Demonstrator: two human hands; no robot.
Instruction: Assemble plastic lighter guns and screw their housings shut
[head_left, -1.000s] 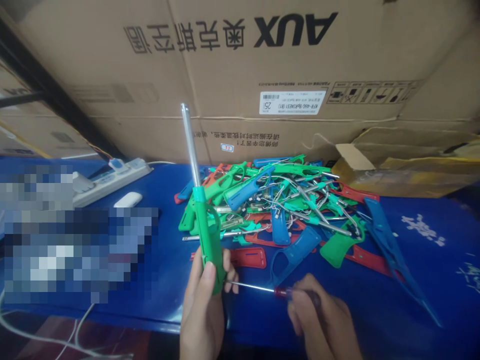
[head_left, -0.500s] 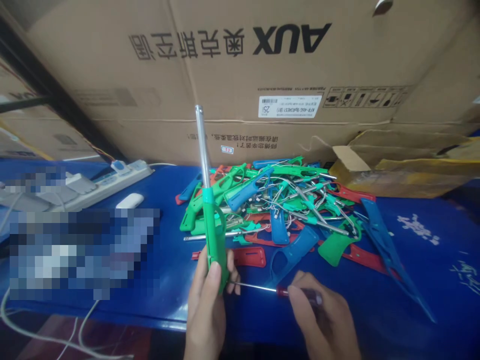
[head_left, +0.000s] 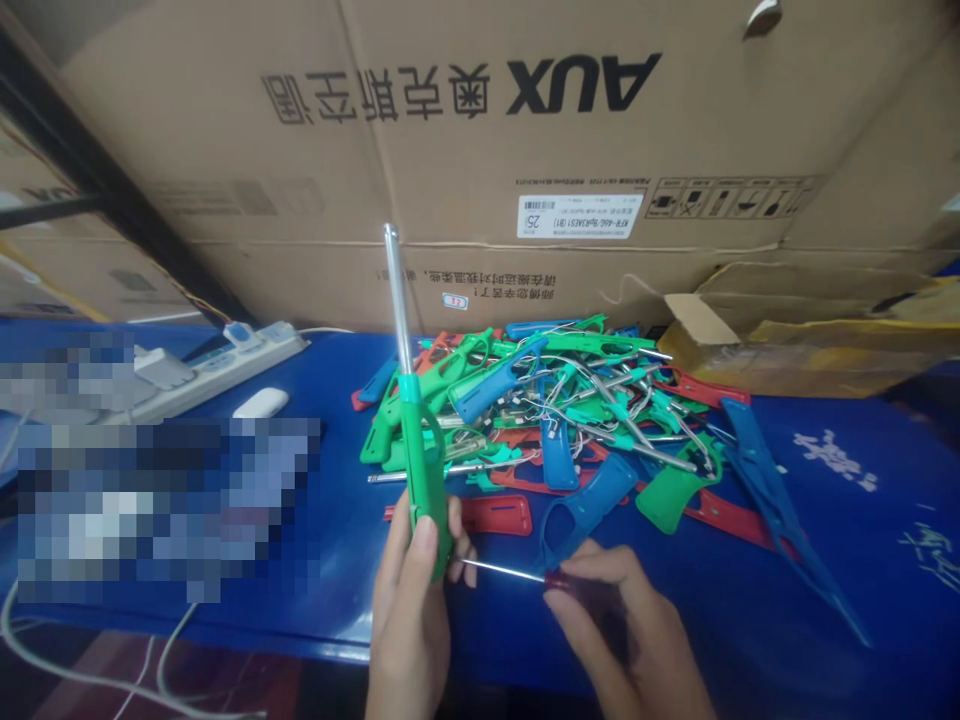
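My left hand [head_left: 411, 610] is closed round the lower end of a green plastic lighter body [head_left: 424, 470], held upright with its long metal tube [head_left: 395, 300] pointing up. My right hand [head_left: 622, 635] grips a screwdriver [head_left: 525, 574] with a dark red handle. Its thin metal shaft runs left and its tip touches the side of the green body just above my left fingers. Both hands hover over the near edge of the blue table [head_left: 825, 560].
A heap of green, blue and red lighter shells, metal tubes and wires [head_left: 570, 420] lies behind my hands. A white power strip [head_left: 217, 365] and a small white oval object [head_left: 260, 402] lie at left. Large cardboard boxes [head_left: 525, 150] stand at the back. A torn box [head_left: 810, 330] lies at right.
My right hand has slid left along the screwdriver toward the green body. The upright lighter has swayed slightly; the tip stays against it.
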